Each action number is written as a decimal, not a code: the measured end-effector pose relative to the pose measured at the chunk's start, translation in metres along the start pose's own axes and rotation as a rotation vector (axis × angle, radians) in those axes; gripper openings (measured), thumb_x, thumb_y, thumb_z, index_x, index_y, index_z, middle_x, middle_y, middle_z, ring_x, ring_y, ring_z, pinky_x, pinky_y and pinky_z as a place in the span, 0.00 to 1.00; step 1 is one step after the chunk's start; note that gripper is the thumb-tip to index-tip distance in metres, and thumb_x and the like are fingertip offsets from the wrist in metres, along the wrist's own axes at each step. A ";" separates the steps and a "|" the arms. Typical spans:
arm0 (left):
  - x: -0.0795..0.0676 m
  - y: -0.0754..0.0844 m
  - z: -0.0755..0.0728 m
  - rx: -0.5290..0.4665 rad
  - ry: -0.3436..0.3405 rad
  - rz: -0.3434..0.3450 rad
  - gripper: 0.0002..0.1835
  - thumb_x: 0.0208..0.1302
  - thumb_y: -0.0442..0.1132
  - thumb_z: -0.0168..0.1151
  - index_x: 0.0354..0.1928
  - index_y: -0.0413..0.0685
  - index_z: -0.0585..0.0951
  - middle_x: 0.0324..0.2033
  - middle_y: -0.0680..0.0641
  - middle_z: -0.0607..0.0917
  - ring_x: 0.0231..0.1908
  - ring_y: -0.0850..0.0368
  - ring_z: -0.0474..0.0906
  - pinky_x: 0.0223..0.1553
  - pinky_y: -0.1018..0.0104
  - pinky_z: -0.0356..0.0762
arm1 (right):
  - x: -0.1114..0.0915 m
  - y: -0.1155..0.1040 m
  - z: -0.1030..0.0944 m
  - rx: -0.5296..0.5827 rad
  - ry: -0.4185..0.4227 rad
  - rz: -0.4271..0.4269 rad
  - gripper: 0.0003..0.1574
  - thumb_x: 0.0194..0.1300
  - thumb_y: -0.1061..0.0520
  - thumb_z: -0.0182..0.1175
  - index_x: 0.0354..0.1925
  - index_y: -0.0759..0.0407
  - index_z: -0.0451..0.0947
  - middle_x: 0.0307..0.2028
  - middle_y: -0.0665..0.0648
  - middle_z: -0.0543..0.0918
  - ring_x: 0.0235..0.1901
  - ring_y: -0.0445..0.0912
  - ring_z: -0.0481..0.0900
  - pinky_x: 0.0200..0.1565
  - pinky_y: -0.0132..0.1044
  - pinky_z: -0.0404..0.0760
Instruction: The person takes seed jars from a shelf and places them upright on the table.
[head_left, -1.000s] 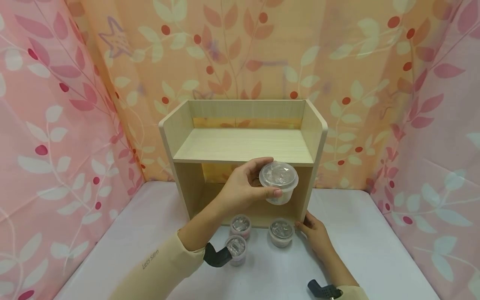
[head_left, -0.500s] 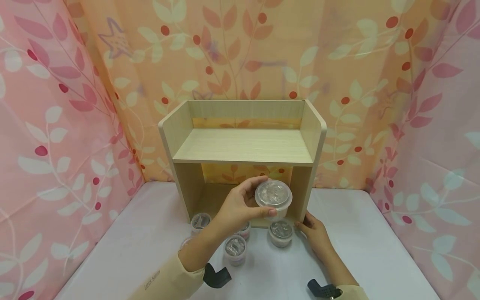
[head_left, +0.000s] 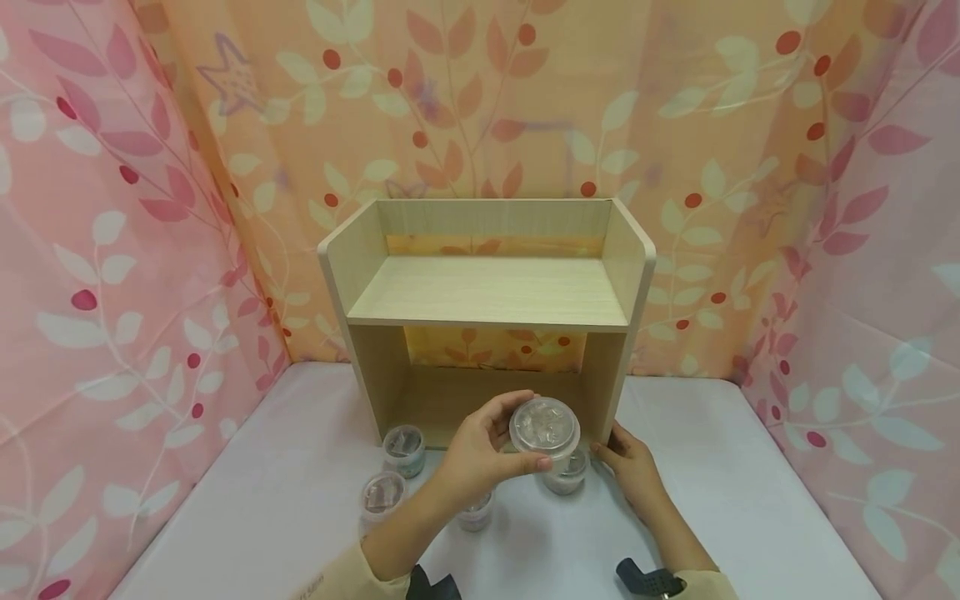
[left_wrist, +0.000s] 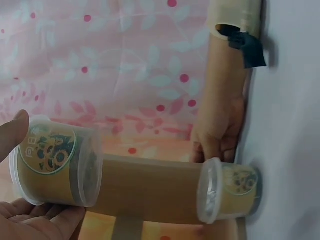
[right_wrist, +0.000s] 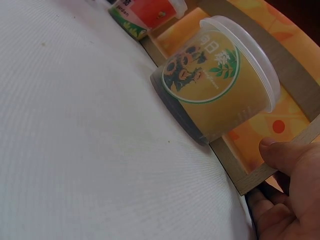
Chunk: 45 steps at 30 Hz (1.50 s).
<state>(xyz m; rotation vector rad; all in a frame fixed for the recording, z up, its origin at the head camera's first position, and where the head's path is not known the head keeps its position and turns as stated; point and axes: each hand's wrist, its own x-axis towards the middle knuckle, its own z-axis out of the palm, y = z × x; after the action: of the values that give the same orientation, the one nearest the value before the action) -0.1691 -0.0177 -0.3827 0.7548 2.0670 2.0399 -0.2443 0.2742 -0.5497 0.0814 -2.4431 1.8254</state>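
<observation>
My left hand [head_left: 480,450] holds a clear plastic tub with a lid [head_left: 545,427] in front of the shelf's lower opening, thumb on the near side. In the left wrist view this tub [left_wrist: 87,165] bears a round sunflower label. Partly behind it, a similar lidded tub [head_left: 566,482] stands on the table; the right wrist view shows the sunflower label on the standing tub [right_wrist: 210,75] too. At the wooden shelf [head_left: 487,292], my right hand [head_left: 633,473] grips the lower front edge of the right side panel, thumb on one face and fingers behind.
Left of the held tub stand several lidded tubs: one by the shelf's left foot [head_left: 403,450], a tub nearer me [head_left: 383,493], and a tub [head_left: 476,512] partly behind my left arm. A red-labelled tub [right_wrist: 150,15] appears in the right wrist view. Patterned curtains [head_left: 480,100] surround the white table [head_left: 247,500].
My left hand has lowered the tub from before the upper shelf board towards the table, in front of the standing tub. Tubs at the left came into view. My right hand stays put.
</observation>
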 end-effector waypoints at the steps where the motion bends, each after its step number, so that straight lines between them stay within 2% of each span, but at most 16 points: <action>1: -0.001 -0.003 0.001 0.003 0.001 -0.003 0.44 0.52 0.34 0.81 0.72 0.47 0.70 0.66 0.49 0.78 0.65 0.53 0.76 0.66 0.68 0.73 | 0.000 0.000 0.000 -0.002 0.001 -0.001 0.46 0.71 0.53 0.66 0.79 0.58 0.58 0.72 0.68 0.69 0.72 0.61 0.67 0.69 0.50 0.69; 5: -0.007 -0.016 0.007 0.036 0.002 -0.016 0.44 0.52 0.36 0.82 0.71 0.49 0.70 0.66 0.52 0.78 0.66 0.55 0.74 0.69 0.68 0.70 | 0.001 0.001 -0.001 -0.001 0.001 0.005 0.46 0.71 0.53 0.66 0.79 0.58 0.57 0.73 0.68 0.67 0.72 0.62 0.66 0.70 0.52 0.66; 9: -0.012 -0.029 0.013 0.061 0.007 -0.044 0.44 0.51 0.38 0.82 0.70 0.52 0.71 0.66 0.55 0.78 0.68 0.57 0.72 0.71 0.66 0.66 | 0.000 0.001 0.001 0.013 0.003 0.008 0.46 0.70 0.54 0.66 0.79 0.59 0.57 0.73 0.67 0.67 0.73 0.61 0.65 0.70 0.49 0.66; 11: -0.015 -0.036 0.017 0.060 0.012 -0.066 0.44 0.50 0.38 0.83 0.70 0.54 0.71 0.66 0.56 0.78 0.69 0.57 0.72 0.72 0.65 0.66 | 0.000 0.001 0.002 0.024 0.000 0.006 0.46 0.70 0.55 0.66 0.79 0.59 0.58 0.73 0.67 0.67 0.73 0.61 0.65 0.69 0.44 0.69; 16: -0.019 -0.056 0.024 0.064 0.023 -0.092 0.44 0.49 0.37 0.83 0.69 0.54 0.72 0.67 0.54 0.77 0.69 0.56 0.72 0.72 0.63 0.65 | -0.001 0.002 0.003 0.018 0.001 -0.009 0.45 0.70 0.55 0.66 0.78 0.59 0.59 0.72 0.67 0.68 0.73 0.60 0.66 0.60 0.23 0.71; 19: -0.021 -0.067 0.026 0.074 0.034 -0.088 0.44 0.49 0.37 0.83 0.69 0.52 0.72 0.66 0.52 0.78 0.69 0.54 0.72 0.72 0.62 0.65 | -0.001 0.002 0.002 0.016 0.002 -0.016 0.45 0.71 0.55 0.66 0.78 0.58 0.59 0.72 0.66 0.69 0.73 0.60 0.66 0.57 0.18 0.69; 22: -0.022 -0.074 0.029 0.086 0.037 -0.094 0.45 0.48 0.37 0.83 0.69 0.50 0.72 0.66 0.51 0.79 0.68 0.55 0.73 0.72 0.64 0.66 | -0.001 0.002 0.001 0.027 0.000 -0.021 0.44 0.71 0.55 0.66 0.78 0.58 0.60 0.72 0.66 0.69 0.73 0.59 0.66 0.57 0.18 0.70; 32: -0.029 -0.090 0.038 0.084 0.001 -0.150 0.44 0.49 0.37 0.83 0.70 0.49 0.72 0.67 0.50 0.77 0.70 0.54 0.71 0.73 0.60 0.64 | -0.003 0.001 0.001 0.039 -0.009 -0.009 0.45 0.71 0.53 0.66 0.78 0.56 0.60 0.72 0.65 0.69 0.73 0.59 0.66 0.58 0.19 0.70; 38: -0.031 -0.100 0.044 0.096 0.014 -0.161 0.45 0.47 0.36 0.84 0.69 0.49 0.72 0.68 0.49 0.77 0.72 0.53 0.69 0.73 0.58 0.63 | -0.004 -0.001 0.000 0.041 -0.005 -0.010 0.45 0.71 0.52 0.66 0.78 0.56 0.60 0.72 0.65 0.70 0.72 0.58 0.67 0.57 0.18 0.69; 42: -0.033 -0.108 0.047 0.077 0.009 -0.144 0.45 0.47 0.33 0.83 0.68 0.46 0.72 0.67 0.47 0.77 0.72 0.51 0.68 0.74 0.57 0.62 | -0.003 0.000 0.000 0.041 -0.007 -0.013 0.45 0.70 0.52 0.66 0.78 0.56 0.60 0.72 0.66 0.69 0.72 0.58 0.67 0.57 0.17 0.68; 45: -0.033 -0.112 0.049 0.051 0.002 -0.163 0.45 0.47 0.33 0.83 0.69 0.46 0.71 0.67 0.48 0.77 0.73 0.50 0.67 0.74 0.59 0.62 | -0.001 0.001 0.000 0.035 -0.004 -0.023 0.44 0.71 0.53 0.66 0.78 0.57 0.60 0.72 0.66 0.69 0.72 0.59 0.67 0.57 0.16 0.68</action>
<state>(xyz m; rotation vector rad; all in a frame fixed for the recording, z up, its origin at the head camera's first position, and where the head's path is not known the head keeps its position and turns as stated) -0.1477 0.0165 -0.5027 0.5701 2.1129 1.9096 -0.2434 0.2747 -0.5510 0.1156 -2.4027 1.8612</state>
